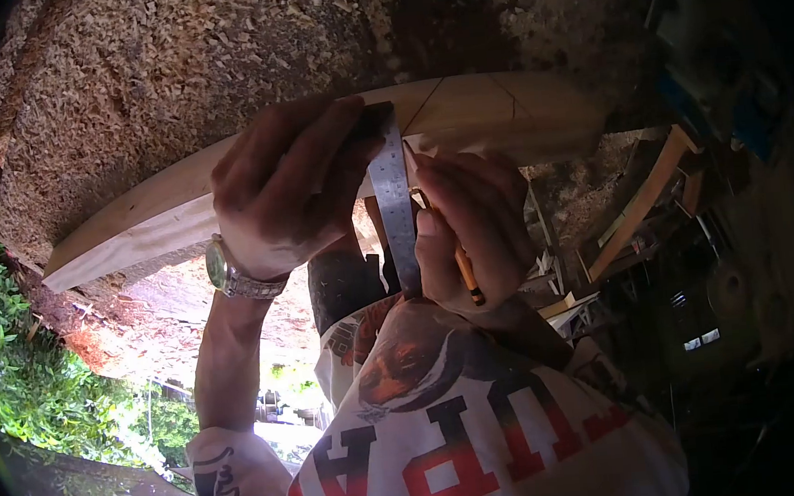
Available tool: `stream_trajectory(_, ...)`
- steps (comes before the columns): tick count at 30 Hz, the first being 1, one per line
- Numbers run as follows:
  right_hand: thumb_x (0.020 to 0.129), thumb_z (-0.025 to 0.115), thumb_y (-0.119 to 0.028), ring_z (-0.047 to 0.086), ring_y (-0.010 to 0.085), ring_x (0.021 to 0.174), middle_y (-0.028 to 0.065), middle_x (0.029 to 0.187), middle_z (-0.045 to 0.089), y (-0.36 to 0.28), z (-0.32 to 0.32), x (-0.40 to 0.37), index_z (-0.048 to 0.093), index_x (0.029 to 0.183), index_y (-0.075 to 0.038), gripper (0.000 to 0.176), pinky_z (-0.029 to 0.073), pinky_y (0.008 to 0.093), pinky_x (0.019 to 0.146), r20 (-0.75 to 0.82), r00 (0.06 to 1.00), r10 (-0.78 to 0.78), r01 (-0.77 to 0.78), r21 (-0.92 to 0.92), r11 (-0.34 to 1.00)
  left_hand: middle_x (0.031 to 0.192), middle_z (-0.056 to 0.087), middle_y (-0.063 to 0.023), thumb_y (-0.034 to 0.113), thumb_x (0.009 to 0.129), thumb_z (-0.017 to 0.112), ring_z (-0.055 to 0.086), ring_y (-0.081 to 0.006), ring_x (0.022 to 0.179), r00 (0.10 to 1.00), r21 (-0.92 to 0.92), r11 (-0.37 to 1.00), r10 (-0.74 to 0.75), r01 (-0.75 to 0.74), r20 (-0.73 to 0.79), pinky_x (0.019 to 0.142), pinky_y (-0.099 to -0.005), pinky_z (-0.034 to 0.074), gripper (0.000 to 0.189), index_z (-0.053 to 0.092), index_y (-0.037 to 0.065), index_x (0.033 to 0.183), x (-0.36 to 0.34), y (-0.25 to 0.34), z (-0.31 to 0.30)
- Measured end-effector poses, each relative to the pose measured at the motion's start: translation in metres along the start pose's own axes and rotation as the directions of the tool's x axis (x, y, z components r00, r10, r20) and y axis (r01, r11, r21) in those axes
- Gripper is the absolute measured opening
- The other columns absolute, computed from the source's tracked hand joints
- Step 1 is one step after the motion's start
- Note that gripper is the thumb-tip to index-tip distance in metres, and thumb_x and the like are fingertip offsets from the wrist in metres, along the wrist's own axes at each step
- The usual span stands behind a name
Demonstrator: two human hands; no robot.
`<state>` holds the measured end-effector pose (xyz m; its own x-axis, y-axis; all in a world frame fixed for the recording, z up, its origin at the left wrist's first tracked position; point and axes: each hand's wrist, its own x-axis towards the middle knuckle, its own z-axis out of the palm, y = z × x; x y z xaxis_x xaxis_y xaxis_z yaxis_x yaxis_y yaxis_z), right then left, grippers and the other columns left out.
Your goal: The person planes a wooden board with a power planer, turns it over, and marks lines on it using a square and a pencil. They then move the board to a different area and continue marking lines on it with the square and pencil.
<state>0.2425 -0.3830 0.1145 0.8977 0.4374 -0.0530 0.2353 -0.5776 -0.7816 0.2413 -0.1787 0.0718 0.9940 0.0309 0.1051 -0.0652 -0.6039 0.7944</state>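
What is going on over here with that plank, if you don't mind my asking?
A person is marking up a wooden plank. Their left hand, which wears a wristwatch, holds a metal ruler across the plank. Their right hand holds a pencil right beside the ruler's edge. The plank already has a few thin lines drawn on it. Wood shavings cover the ground behind it.

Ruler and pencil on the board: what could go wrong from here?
The left hand pins the steel ruler only near its top end on the board; it may pivot and skew the line. The right hand covers most of the pencil, tip hidden, so the mark could drift.
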Motion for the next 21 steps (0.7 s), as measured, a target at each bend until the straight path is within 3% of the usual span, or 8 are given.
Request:
stream_trajectory(5,0.09,0.07,-0.006,0.066,0.0294,0.111,0.0146,0.118,0.073,0.0,0.0017,-0.0022,0.069,0.122,0.002,0.032,0.043,0.0495,0.104,0.012,1.0,0.004,-0.004,-0.003,1.0,0.094,0.076,-0.0112,0.0,0.076,0.087,0.076,-0.0227,0.08,1.0,0.009,1.0,-0.003,0.003,-0.003,0.066,-0.033,0.062,0.033,0.079,0.003,0.107,0.0012,0.0024,-0.0005)
stream_trajectory(8,0.093,0.063,-0.007,0.068,0.0346,0.103,0.0184,0.109,0.076,0.0005,0.0033,-0.0007,0.071,0.115,0.008,0.028,0.049,0.0492,0.098,-0.002,1.0,-0.027,0.027,-0.041,0.999,0.094,0.076,-0.0113,-0.001,0.075,0.087,0.076,-0.0227,0.08,1.0,0.001,1.0,-0.007,0.007,-0.003,0.066,-0.0329,0.062,0.032,0.079,0.003,0.106,0.0011,0.0018,-0.0006)
stream_trajectory(17,0.094,0.064,-0.009,0.069,0.0319,0.103,0.0174,0.107,0.077,-0.0027,0.006,-0.0006,0.072,0.115,0.006,0.027,0.046,0.0479,0.103,-0.008,1.0,-0.021,0.02,-0.105,0.994,0.095,0.075,-0.0115,-0.001,0.075,0.087,0.076,-0.0228,0.08,1.0,-0.002,1.0,-0.023,0.023,0.011,0.066,-0.0329,0.062,0.03,0.079,0.002,0.104,0.0017,0.0022,-0.001)
stream_trajectory(21,0.095,0.068,-0.009,0.066,0.0281,0.115,0.0139,0.119,0.073,-0.0018,0.0042,-0.005,0.069,0.126,0.002,0.033,0.041,0.0495,0.109,0.037,0.999,0.004,-0.001,-0.093,0.996,0.095,0.075,-0.0114,-0.001,0.076,0.087,0.077,-0.0227,0.08,1.0,0.008,1.0,-0.016,0.016,0.01,0.065,-0.0325,0.062,0.031,0.078,0.003,0.106,0.0002,0.0017,-0.0011)
